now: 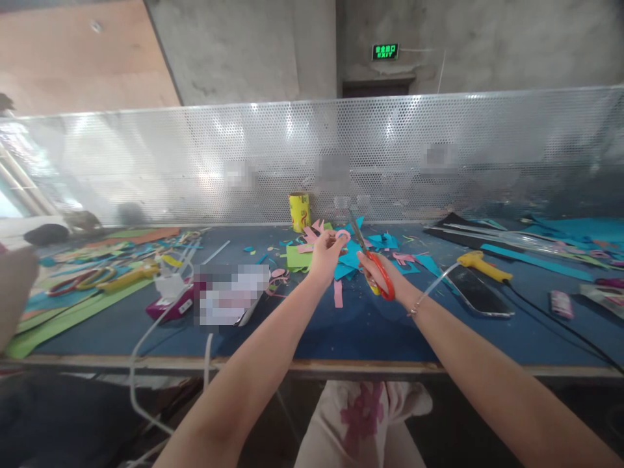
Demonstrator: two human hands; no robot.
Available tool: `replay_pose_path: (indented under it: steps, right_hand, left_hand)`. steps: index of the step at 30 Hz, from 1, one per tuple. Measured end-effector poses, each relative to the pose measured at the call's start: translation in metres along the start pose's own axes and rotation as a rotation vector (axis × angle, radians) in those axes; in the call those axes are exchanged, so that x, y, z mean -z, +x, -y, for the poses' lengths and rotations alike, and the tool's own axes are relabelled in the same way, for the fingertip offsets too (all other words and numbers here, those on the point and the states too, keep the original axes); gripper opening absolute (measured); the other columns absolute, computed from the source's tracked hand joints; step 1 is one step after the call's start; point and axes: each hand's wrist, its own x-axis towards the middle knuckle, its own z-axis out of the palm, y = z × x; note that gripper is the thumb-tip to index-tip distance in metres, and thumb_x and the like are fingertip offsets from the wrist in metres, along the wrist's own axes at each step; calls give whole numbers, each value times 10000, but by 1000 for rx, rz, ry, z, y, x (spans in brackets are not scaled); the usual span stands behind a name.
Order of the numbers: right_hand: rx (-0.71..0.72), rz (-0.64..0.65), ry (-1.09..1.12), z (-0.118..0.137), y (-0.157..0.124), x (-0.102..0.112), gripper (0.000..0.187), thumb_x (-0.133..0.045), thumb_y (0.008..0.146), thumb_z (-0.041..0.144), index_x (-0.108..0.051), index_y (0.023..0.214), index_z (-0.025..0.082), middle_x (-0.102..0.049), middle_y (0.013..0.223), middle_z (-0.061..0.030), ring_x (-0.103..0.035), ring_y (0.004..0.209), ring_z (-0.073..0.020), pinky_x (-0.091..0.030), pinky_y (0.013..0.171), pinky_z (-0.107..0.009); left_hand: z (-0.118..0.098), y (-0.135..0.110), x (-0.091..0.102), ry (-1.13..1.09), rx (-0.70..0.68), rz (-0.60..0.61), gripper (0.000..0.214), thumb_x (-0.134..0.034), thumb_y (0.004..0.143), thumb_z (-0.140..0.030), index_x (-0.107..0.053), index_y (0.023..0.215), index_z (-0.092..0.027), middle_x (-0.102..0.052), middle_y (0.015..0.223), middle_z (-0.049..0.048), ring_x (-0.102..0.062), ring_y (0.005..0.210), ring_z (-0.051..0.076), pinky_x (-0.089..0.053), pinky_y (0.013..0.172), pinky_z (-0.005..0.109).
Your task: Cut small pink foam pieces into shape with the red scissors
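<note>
"What worries you, starting left of the yellow can [299,212]?"

"The white cable [131,383] that drops past the edge of the table [316,341], well left of the can and nearer us. A snag could drag the white plug [170,286]."

"And the left hand [326,252]?"

"Just right of the can, its fingertips pinch a small pink piece [344,236]. The red-handled scissors [371,255] point up close beside them, so a slip could nick a finger or tear the piece."

"The right hand [396,276]?"

"Farther right of the can, fingers curled round the scissor handles. Whether the blades are parted, I cannot tell."

"Beyond?"

"Well right of the can, a yellow glue gun [482,265] lies by a dark phone [480,296]. A careless forearm could knock it."
</note>
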Motion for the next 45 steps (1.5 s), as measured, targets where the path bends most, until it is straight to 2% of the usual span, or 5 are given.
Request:
replay_pose_path:
  steps: [3,13,24,32,45]
  right_hand:
    - [-8,0,50,-1,2,1,453,-533,715,614,-377,637,196,-368,478,65,-332,367,-49,-280,360,-194]
    - [-50,43,-21,1,-1,-1,454,-479,754,611,-371,618,191,-372,499,58,-322,375,-51,-278,385,-205]
    - [-41,83,-126,2,1,1,408,-508,762,554,-385,629,189,-401,486,52,-340,377,-53,-287,380,-199]
    - [-154,60,-226,15,-5,3,394,-521,779,522,-408,612,184,-403,452,51,-343,340,-52,-263,343,-192]
    - [-124,90,-153,19,-9,3,385,-527,798,470,-404,582,176,-377,426,62,-327,338,-43,-269,347,-186]
  left_hand:
    - [3,3,2,-36,4,-5,210,-681,638,-243,-488,662,-164,-484,531,-62,-434,462,32,-354,466,162]
    - [2,1,1,-73,85,14,181,-694,615,-205,-543,696,-147,-527,604,-35,-519,544,57,-449,589,211]
    - [6,7,3,-97,-6,-12,151,-680,618,-218,-576,694,-138,-543,625,-24,-529,574,59,-462,653,224]
    - [4,9,7,-52,-87,-32,250,-687,591,-204,-494,746,-175,-577,600,-35,-579,574,98,-503,640,269]
    - [-4,2,7,52,-83,16,217,-646,665,-236,-516,831,-182,-609,594,-13,-573,499,103,-493,563,257]
